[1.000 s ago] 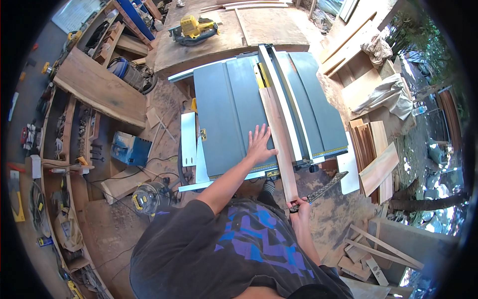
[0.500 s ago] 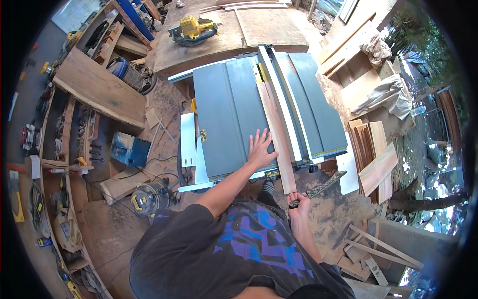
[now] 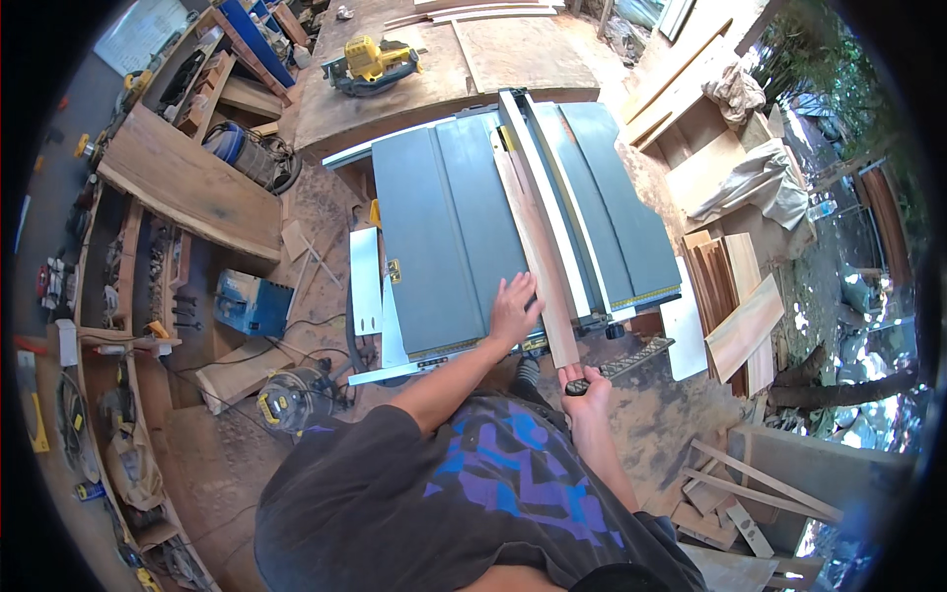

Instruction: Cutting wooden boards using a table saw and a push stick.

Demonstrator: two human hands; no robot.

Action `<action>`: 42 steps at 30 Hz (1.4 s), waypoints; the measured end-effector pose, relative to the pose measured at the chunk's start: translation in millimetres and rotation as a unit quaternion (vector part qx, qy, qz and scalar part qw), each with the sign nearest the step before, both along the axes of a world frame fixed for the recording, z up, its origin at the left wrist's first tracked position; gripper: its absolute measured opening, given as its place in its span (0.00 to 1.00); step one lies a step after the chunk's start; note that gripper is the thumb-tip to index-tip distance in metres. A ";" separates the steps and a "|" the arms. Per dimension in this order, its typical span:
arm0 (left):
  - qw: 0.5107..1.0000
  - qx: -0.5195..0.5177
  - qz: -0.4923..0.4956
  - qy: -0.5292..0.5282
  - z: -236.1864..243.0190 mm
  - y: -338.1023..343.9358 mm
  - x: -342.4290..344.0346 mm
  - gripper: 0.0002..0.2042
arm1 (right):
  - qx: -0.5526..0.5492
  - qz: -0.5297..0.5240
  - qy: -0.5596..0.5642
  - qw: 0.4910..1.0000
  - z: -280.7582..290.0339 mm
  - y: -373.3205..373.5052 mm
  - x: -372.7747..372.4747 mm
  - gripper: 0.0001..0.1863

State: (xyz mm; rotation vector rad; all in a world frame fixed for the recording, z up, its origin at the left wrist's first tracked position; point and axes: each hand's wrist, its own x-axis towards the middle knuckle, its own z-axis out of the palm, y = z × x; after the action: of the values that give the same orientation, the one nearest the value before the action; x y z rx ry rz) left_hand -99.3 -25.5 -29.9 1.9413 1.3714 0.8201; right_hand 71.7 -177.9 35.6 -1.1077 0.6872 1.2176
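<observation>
A long narrow wooden board (image 3: pixel 546 261) lies on the grey table saw (image 3: pixel 429 227), along the left side of the fence (image 3: pixel 546 187). Its near end sticks out past the table's front edge. My left hand (image 3: pixel 514 310) rests on the table near the front edge, fingers spread, against the board's left side. My right hand (image 3: pixel 590 399) is at the board's near end, fingers under it. It also grips a dark patterned push stick (image 3: pixel 639 357), which points out to the right. The far end of the board meets the yellow part (image 3: pixel 507 138) around the blade; the blade itself I cannot make out.
Beyond the saw, a circular saw (image 3: pixel 370 65) sits on a wooden workbench (image 3: pixel 464 69). Stacked boards (image 3: pixel 735 306) lean at the right. To the left are a blue box (image 3: pixel 254 303), a yellow-black machine (image 3: pixel 296 397) with cables on the floor, and tool shelves (image 3: pixel 126 266).
The board has slid slightly forward along the fence, my right hand moving with it. My left hand has drawn back a little toward the front edge. The view has shifted slightly.
</observation>
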 end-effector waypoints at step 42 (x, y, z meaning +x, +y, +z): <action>0.976 0.104 -0.081 0.171 31.0 53.7 -16.4 0.56 | -0.114 0.670 -0.631 0.375 168.5 -95.5 10.9 0.43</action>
State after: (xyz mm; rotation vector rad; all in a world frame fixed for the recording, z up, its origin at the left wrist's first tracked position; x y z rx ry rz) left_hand -115.6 28.3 1.1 2.4118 1.3342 0.5887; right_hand 82.6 -273.4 204.1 -2.4571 -1.7033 0.8741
